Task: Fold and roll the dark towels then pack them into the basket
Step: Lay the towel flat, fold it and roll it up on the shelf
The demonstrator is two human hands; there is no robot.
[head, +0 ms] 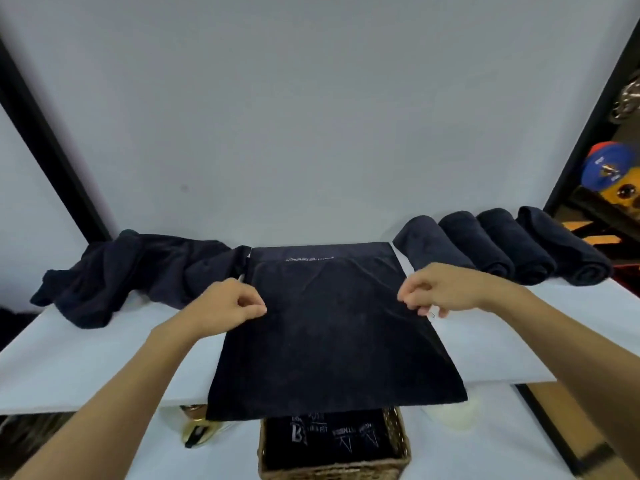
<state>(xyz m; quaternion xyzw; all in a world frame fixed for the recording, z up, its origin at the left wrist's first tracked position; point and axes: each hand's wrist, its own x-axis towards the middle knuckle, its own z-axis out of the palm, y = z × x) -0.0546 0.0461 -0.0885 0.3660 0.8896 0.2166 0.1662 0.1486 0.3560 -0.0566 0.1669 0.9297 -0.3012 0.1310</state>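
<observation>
Left hand (pixel 228 306) and right hand (pixel 436 289) each pinch a side edge of the dark towel (pixel 332 341) lying flat on the table (pixel 86 368), near hem overhanging the basket (pixel 403 445); uneven lifting probably skews the fold, or the overhang drags it off.

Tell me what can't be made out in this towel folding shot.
Head view:
- Basket: far rim hidden under the flat towel, near side cut off by the bottom edge.
- Packed towels: lettering blurred, number unclear.
- Towel pile: bunched up, number unclear.
</observation>
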